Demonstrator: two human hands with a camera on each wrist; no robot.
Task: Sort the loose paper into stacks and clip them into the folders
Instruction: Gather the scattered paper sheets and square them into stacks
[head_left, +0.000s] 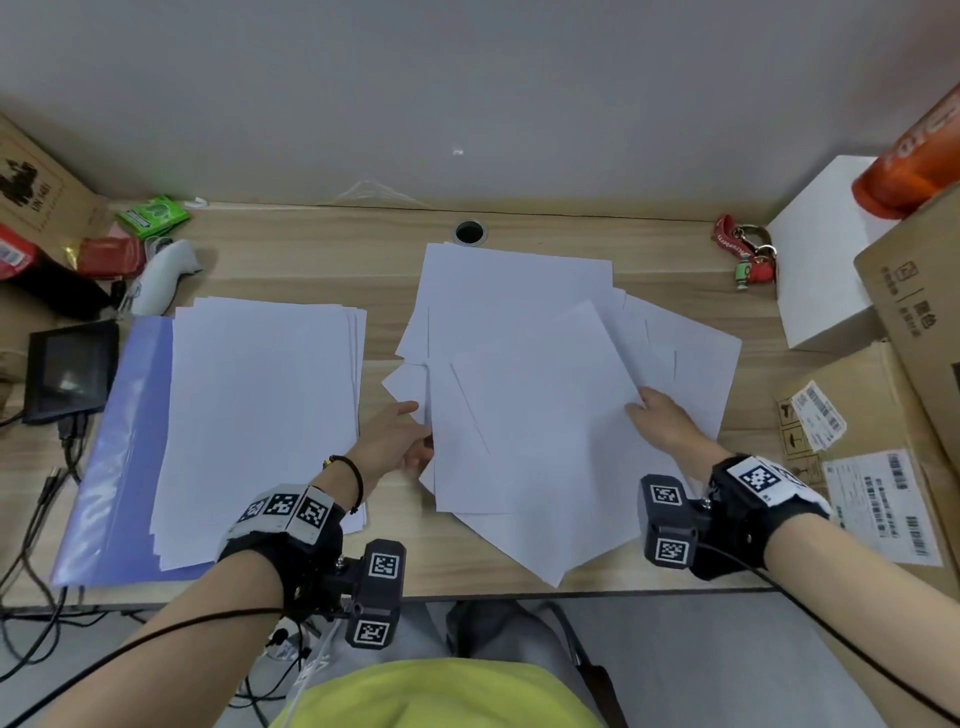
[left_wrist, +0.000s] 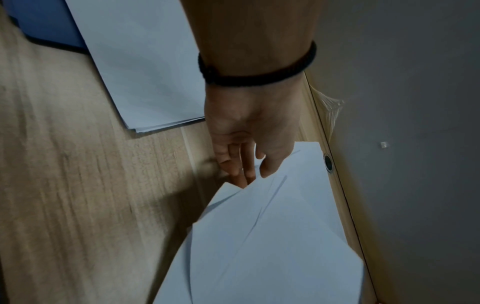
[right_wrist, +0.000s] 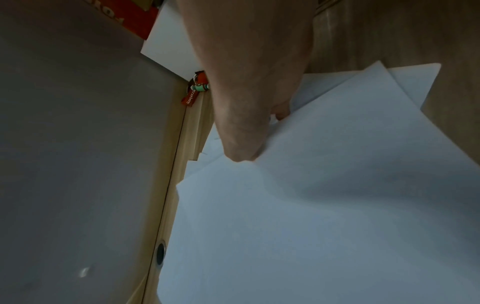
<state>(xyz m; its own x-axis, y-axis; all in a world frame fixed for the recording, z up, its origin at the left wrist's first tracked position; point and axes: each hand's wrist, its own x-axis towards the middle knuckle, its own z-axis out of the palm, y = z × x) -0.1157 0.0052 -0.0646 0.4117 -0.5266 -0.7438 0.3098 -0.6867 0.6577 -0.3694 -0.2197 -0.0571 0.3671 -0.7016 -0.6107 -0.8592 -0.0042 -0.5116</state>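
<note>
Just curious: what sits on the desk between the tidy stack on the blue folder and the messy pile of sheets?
Only bare wood and the left hand, gripping the messy pile; head view.

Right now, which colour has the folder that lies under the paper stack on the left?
The folder is light blue-violet; the head view shows it best.

place: office desk nook | evidence: light wood-grain table with round cable hole at 12 o'clock | brown cardboard shipping boxes at 3 o'clock | small black monitor at 9 o'clock
</note>
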